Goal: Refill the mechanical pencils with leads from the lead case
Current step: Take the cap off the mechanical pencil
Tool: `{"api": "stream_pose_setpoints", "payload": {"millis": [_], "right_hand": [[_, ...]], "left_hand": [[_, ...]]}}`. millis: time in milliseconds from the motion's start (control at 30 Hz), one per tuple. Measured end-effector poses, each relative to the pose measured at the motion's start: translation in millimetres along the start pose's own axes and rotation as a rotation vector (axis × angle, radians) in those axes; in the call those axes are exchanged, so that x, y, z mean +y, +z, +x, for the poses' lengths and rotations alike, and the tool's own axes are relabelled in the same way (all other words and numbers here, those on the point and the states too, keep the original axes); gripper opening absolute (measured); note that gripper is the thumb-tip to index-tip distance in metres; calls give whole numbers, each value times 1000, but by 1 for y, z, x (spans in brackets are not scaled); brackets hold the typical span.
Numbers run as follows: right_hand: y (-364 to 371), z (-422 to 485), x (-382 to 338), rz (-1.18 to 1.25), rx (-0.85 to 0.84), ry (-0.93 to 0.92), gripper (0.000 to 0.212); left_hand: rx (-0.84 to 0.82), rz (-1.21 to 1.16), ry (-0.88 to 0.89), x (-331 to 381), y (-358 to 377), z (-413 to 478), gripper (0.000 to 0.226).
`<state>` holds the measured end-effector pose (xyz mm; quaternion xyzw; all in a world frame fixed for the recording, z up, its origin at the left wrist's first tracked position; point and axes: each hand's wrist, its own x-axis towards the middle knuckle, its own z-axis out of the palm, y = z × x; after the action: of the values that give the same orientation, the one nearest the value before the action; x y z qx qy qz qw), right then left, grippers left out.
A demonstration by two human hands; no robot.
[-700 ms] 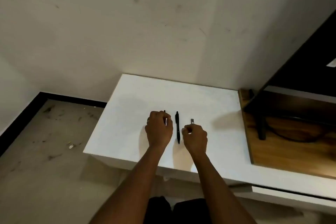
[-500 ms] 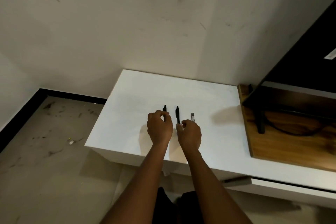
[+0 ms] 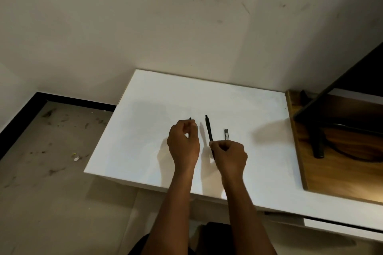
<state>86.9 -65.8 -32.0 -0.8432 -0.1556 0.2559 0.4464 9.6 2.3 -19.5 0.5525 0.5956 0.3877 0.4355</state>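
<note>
On the white table my left hand is closed around a black mechanical pencil; only its end pokes out above my fingers. A second black mechanical pencil lies slightly tilted just to the right. My right hand pinches it near its middle with thumb and fingertips, and its lower end shows beside my thumb. The small grey lead case lies flat on the table just beyond my right hand, apart from it.
A wooden board sits on the table's right end, with a black stand and cable on it. The wall runs along the table's far edge. The table's left edge drops to a dusty floor.
My right hand has moved left from beside the lead case onto the second pencil and closed on it. My left hand keeps its hold on the first pencil.
</note>
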Motion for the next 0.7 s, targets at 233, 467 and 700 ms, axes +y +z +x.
{"api": "stream_pose_setpoints", "payload": {"millis": [233, 467, 700], "right_hand": [[-44, 2, -21, 405, -408, 143, 15], [-46, 10, -15, 348, -458, 70, 17], [-53, 35, -23, 456, -65, -100, 13]], "left_hand": [[-475, -565, -434, 14, 7, 13, 26], [-539, -427, -207, 20, 21, 6, 19], [-529, -144, 28, 13, 21, 9, 20]]}}
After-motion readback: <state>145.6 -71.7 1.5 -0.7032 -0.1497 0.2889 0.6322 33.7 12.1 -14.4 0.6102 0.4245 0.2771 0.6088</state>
